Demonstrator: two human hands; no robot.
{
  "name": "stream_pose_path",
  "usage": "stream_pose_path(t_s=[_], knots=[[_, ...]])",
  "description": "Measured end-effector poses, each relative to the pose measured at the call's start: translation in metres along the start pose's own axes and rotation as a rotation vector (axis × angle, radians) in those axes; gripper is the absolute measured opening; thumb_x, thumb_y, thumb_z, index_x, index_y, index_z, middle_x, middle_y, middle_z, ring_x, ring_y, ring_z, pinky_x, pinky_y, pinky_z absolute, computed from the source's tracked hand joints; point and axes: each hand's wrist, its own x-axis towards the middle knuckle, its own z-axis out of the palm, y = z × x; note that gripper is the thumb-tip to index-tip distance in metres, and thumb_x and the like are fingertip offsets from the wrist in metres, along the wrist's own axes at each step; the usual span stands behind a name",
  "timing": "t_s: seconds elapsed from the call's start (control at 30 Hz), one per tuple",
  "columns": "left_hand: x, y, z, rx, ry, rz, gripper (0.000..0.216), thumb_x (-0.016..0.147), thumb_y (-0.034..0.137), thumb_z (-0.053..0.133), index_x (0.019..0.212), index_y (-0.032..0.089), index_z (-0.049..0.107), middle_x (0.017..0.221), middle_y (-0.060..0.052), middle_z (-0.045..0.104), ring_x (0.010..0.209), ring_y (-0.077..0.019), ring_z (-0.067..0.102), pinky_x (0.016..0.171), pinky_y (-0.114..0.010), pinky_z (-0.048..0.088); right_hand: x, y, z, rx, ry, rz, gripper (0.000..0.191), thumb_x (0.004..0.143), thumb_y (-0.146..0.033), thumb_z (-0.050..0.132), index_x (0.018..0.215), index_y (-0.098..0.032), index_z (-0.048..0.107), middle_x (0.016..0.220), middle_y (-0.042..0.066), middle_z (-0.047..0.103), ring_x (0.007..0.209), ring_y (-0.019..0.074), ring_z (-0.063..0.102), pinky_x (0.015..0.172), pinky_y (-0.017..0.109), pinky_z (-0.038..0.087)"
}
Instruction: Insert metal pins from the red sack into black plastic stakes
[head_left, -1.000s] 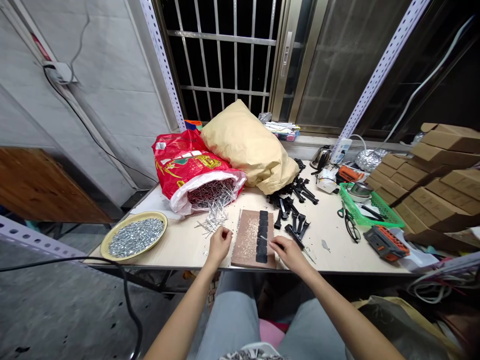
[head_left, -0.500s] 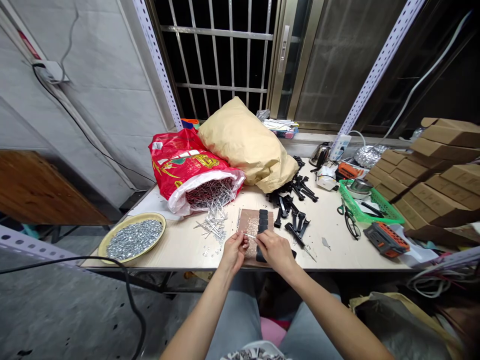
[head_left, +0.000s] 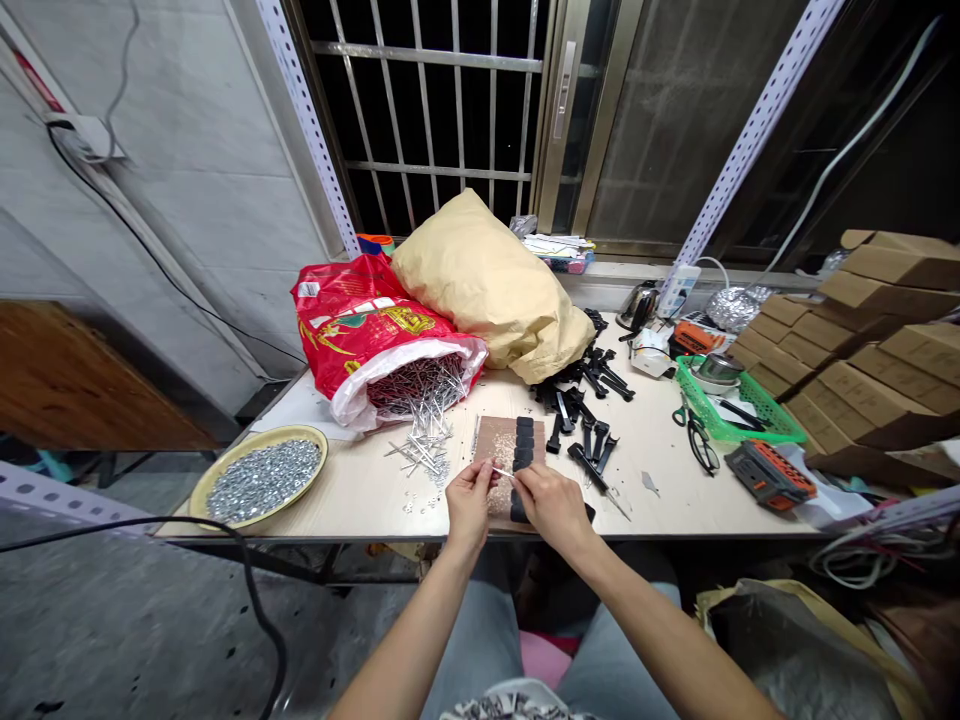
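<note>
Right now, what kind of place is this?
Probably a small home workshop: a red bag spills metal nails, black plastic parts lie heaped on the table, cardboard boxes are stacked, and the left hand and right hand pinch one nail.

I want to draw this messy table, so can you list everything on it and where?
table: one, pale wood, under it all
bag: one, red, back left, on its side, nails spilling out
sack: one, tan, back middle
loose nails: many, silver, at the bag's mouth
plate: one, yellow, front left, full of small silver bits
board: one, brown, front middle, row of black pieces on it
black parts: a pile, black, behind the board
basket: one, green, right
boxes: many, brown, stacked far right
nail: one, silver, between both hands
left hand: one, fingers pinching the nail
right hand: one, fingers pinching the nail too
</note>
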Motion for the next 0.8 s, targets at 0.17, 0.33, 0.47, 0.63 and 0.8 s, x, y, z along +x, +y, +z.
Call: stream_pose_path(t_s=[0.17,0.33,0.47,0.63,0.8], knots=[[-0.001,-0.003,0.001,0.001,0.044,0.016,0.028,0.059,0.033,0.071,0.074,0.011,0.066,0.07,-0.005,0.065,0.061,-0.0107,0.056,0.06,-0.022,0.044,-0.001,-0.001,0.0,0.027,0.018,0.011,0.023,0.091,-0.027,0.038,0.077,-0.02,0.055,0.073,0.003,0.058,0.07,0.0135,0.055,0.056,0.023,0.032],[-0.001,-0.006,0.001,0.01,0.026,0.032,0.027,0.061,0.034,0.07,0.075,0.011,0.066,0.07,-0.005,0.065,0.063,-0.0111,0.057,0.063,-0.023,0.045,-0.001,-0.001,-0.001,0.012,0.02,0.023,0.023,0.09,-0.026,0.038,0.075,-0.02,0.055,0.072,0.002,0.057,0.068,0.0133,0.055,0.055,0.023,0.032],[-0.003,-0.001,0.003,-0.047,0.012,-0.026,0.027,0.057,0.033,0.072,0.071,0.011,0.065,0.068,-0.004,0.064,0.062,-0.01,0.056,0.061,-0.022,0.044,-0.002,0.0,-0.001,0.009,0.021,0.028,0.022,0.09,-0.026,0.039,0.075,-0.02,0.054,0.073,0.002,0.058,0.069,0.0137,0.055,0.055,0.023,0.032],[-0.005,0.004,0.007,-0.072,0.007,-0.072,0.03,0.053,0.035,0.075,0.067,0.011,0.064,0.064,-0.003,0.062,0.057,-0.0088,0.053,0.058,-0.022,0.042,-0.002,0.003,0.004,0.05,0.027,-0.003,0.022,0.091,-0.025,0.036,0.079,-0.019,0.054,0.074,0.004,0.058,0.072,0.0142,0.056,0.06,0.023,0.035],[-0.004,-0.002,0.006,-0.049,-0.01,-0.043,0.026,0.058,0.035,0.072,0.069,0.013,0.063,0.063,0.0,0.06,0.058,-0.0085,0.052,0.059,-0.021,0.041,-0.003,0.005,0.01,0.084,0.055,0.023,0.019,0.09,-0.027,0.039,0.078,-0.019,0.051,0.072,0.003,0.058,0.069,0.0143,0.055,0.059,0.023,0.035]])
